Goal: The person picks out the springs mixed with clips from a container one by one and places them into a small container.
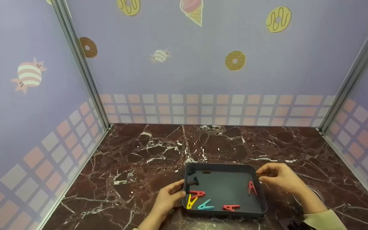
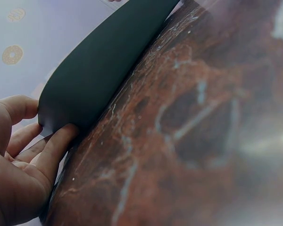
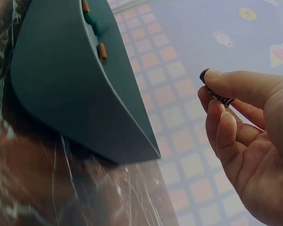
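A dark grey rectangular tray (image 1: 225, 212) stands on the marbled tabletop. My left hand (image 1: 168, 197) grips its left wall; in the left wrist view, fingers (image 2: 56, 146) touch the outside near a corner. Just beyond the right rim, my right hand (image 1: 281, 177) pinches a small dark ridged piece (image 3: 219, 96) between thumb and fingertips. Inside the tray lie a yellow clothespin (image 1: 191, 202), a blue clothespin (image 1: 205, 205) and red clothespins, one (image 1: 251, 188) leaning at the right wall. Small dark ridged pieces (image 1: 206, 172) sit toward the back left.
Near the right forearm, a round clear object (image 1: 313, 194) is partly hidden, with dark items (image 1: 295, 209) beside it. Patterned panels (image 1: 219, 80) enclose the back and sides of the marbled table (image 1: 145, 153).
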